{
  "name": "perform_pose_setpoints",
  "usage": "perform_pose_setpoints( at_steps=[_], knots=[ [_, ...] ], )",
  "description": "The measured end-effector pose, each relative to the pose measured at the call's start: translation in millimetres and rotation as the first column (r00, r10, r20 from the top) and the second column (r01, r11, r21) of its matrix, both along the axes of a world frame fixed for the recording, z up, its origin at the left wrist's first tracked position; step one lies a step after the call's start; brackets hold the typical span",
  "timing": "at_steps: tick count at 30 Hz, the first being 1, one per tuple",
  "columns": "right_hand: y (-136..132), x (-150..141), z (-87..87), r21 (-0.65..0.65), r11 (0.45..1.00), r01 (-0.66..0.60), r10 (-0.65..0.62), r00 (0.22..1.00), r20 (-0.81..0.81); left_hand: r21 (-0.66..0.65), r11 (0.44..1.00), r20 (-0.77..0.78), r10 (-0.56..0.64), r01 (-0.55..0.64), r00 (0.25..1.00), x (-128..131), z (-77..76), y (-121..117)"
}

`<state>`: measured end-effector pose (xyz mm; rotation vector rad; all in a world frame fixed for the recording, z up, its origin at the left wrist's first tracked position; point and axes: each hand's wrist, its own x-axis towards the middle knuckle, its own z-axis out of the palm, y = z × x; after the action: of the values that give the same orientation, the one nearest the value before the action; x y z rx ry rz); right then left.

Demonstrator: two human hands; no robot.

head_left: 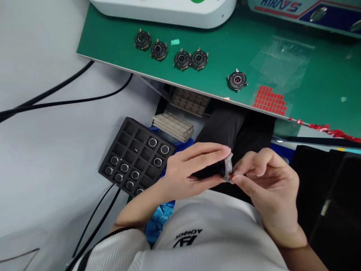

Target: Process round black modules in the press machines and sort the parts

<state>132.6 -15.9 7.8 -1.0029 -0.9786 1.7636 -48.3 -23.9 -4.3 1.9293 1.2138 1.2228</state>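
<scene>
My left hand [191, 168] grips a black smartwatch body [210, 169] from the side, fingers over the top and thumb below. Its silver metal edge [228, 165] faces my right hand [267, 184], whose thumb and fingertips pinch at that edge. A tiny red bit [231, 176] shows at those fingertips. Beyond the hands, several round black watch back modules [182, 60] with gold tabs lie on a green mat [113, 45]. A black compartment tray [132, 156] holding several silver-rimmed rings sits just left of my left hand.
Rows of small red pads [269, 99] and a clear plastic bag [282, 64] lie on the mat. A white device [163, 9] stands at its far edge. Stacked beige trays [173, 127] sit below the mat's edge, and black cables [64, 101] cross the grey surface at left.
</scene>
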Motion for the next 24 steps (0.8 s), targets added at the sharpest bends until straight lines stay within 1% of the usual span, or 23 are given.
perform_pose_setpoints(
  at_steps=[6, 11, 13, 15, 18, 22, 24],
  knots=[
    [0.6, 0.5, 5.7, 0.008, 1.0, 0.004, -0.005, 0.996, 0.092, 0.029, 0.999, -0.069, 0.022, -0.02, 0.997, -0.1, 1.8, 0.1],
    [2.2, -0.5, 8.4, -0.002, 1.0, 0.011, -0.01, 0.993, 0.116, 0.06, 0.998, -0.082, 0.021, -0.016, 0.996, -0.7, 1.1, -0.4],
    [4.0, 0.2, 8.0, -0.01, 1.0, -0.012, 0.013, 0.994, 0.108, 0.076, 0.997, -0.075, 0.016, -0.01, 0.997, -1.5, 0.1, 0.0],
    [6.4, 1.3, 5.7, -0.043, 0.998, -0.056, 0.059, 0.995, 0.076, 0.096, 0.995, -0.066, 0.015, -0.008, 0.998, -2.8, -1.1, 0.7],
    [10.1, 1.6, -2.2, -0.118, 0.987, -0.11, 0.108, 0.994, -0.024, 0.115, 0.993, -0.064, -0.011, 0.018, 0.998, -5.4, -2.8, 2.2],
    [12.7, -4.4, -14.8, -0.253, 0.954, -0.157, 0.111, 0.976, -0.187, 0.106, 0.993, -0.024, -0.051, 0.053, 0.998, -8.0, -6.7, 4.7],
    [12.1, -9.4, -18.7, -0.306, 0.935, -0.178, 0.107, 0.966, -0.237, 0.102, 0.993, 0.037, -0.067, 0.063, 0.997, -8.1, -9.8, 6.2]
  ],
)
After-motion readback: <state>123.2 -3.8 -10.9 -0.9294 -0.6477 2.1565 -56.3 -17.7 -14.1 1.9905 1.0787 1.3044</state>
